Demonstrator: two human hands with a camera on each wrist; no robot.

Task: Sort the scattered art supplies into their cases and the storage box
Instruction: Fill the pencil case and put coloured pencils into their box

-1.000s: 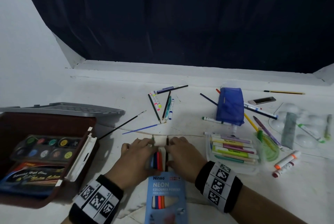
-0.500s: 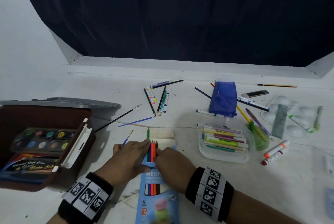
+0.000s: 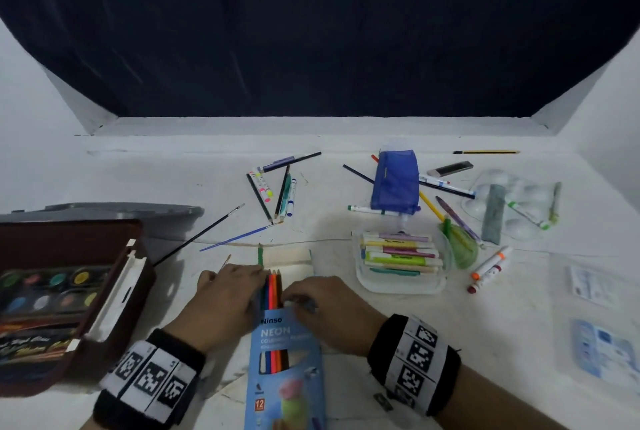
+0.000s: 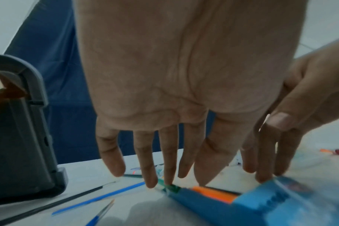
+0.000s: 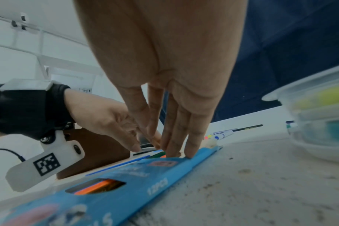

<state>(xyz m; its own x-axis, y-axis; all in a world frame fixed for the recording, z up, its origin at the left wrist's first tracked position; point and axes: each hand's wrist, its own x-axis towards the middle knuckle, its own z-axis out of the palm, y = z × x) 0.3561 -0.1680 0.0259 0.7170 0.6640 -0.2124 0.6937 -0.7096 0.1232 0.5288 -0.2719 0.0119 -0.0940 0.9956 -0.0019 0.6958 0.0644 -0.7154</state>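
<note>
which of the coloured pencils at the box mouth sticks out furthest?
The green pencil: its end reaches well beyond the orange, red and blue ones bunched at the mouth of the blue pencil box, just past the left hand.

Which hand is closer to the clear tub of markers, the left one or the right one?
Right. The right hand rests on the blue pencil box, just beside the clear tub. The left hand lies on the far side of the pencils, toward the brown case.

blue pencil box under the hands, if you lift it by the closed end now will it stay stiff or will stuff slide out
The blue pencil box looks like thin card, so probably light and slightly bendy. Its far end is open with coloured pencils protruding; tipped that way, they would likely slide out.
</note>
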